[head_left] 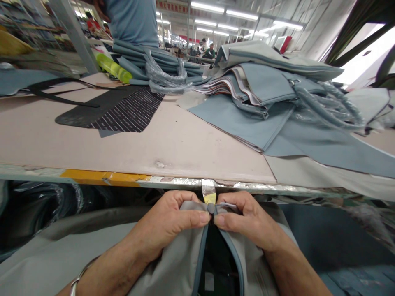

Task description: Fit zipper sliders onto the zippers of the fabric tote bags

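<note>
In the lower middle, a light grey fabric piece [182, 246] has an opening lined with blue-grey edging [200, 257] and a dark inside. My left hand [173, 218] pinches the fabric at the top left of the opening, thumb on top. Opposite it, my right hand [249, 222] grips the other side the same way. Between my thumbs shows a small rounded grey piece [211, 208], its exact kind unclear. It sits against a taped tab [209, 190] that sticks out from the table edge. My fingertips are partly hidden by the fabric.
The table edge [108, 177] runs just beyond my hands. On the table [173, 135] lie dark panels [123, 109] with black straps, stacked blue-grey pieces [247, 119] and a yellow-green bottle [114, 68]. A person in a blue shirt [132, 20] stands behind. Plastic-wrapped items [58, 201] are underneath.
</note>
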### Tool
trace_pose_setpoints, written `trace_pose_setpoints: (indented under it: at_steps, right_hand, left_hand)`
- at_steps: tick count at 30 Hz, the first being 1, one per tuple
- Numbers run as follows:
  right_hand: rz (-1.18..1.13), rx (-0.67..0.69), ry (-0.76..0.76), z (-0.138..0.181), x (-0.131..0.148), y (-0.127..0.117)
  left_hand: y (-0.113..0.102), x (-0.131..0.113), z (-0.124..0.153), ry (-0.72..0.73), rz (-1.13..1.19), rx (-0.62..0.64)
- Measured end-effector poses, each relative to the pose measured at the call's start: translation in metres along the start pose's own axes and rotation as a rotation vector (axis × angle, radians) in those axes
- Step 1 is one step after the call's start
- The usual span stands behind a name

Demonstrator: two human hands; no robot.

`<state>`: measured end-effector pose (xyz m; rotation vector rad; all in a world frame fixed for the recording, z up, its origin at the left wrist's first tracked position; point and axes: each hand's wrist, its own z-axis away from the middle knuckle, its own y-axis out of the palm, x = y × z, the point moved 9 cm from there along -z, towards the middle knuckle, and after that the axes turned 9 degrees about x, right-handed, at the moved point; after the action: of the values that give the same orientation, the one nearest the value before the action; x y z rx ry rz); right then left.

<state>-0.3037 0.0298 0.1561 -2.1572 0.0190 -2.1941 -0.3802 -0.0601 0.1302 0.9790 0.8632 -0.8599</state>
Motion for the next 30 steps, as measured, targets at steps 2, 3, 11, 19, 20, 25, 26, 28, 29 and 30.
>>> trace_pose_setpoints:
  at_steps: [2, 3, 11, 19, 20, 25, 26, 28, 29, 30]
  right_hand:
    - [-0.009, 0.001, -0.007, -0.001, 0.000, 0.001]
    - [-0.011, 0.000, -0.010, -0.001, 0.000, 0.001]
    - [-0.032, -0.033, -0.030, -0.002, 0.001, 0.001]
    - [-0.010, -0.070, -0.033, 0.001, 0.000, 0.001]
    - [-0.005, -0.073, -0.040, 0.001, 0.001, 0.000]
    - [-0.005, -0.074, -0.082, -0.002, 0.006, -0.003]
    - [0.000, -0.069, -0.079, -0.002, 0.006, -0.003]
    - [0.013, -0.056, -0.070, -0.002, 0.005, -0.002]
    - [0.028, -0.054, -0.069, -0.002, 0.005, -0.002]
    - [0.045, -0.055, -0.070, -0.001, 0.006, -0.002]
  left_hand:
    - [-0.002, 0.001, -0.001, 0.001, -0.019, -0.005]
    - [-0.002, 0.001, -0.001, 0.000, -0.025, -0.008]
    - [-0.002, -0.008, 0.001, 0.000, -0.176, -0.020]
    - [0.000, -0.018, 0.004, 0.060, -0.301, -0.005]
    - [0.001, -0.021, 0.004, 0.077, -0.310, -0.003]
    - [0.005, -0.031, -0.002, 0.152, -0.288, 0.053]
    - [0.004, -0.030, -0.003, 0.141, -0.274, 0.047]
    - [0.002, -0.027, -0.003, 0.128, -0.269, 0.037]
    - [0.001, -0.025, -0.003, 0.123, -0.264, 0.040]
    - [0.000, -0.023, -0.002, 0.114, -0.249, 0.045]
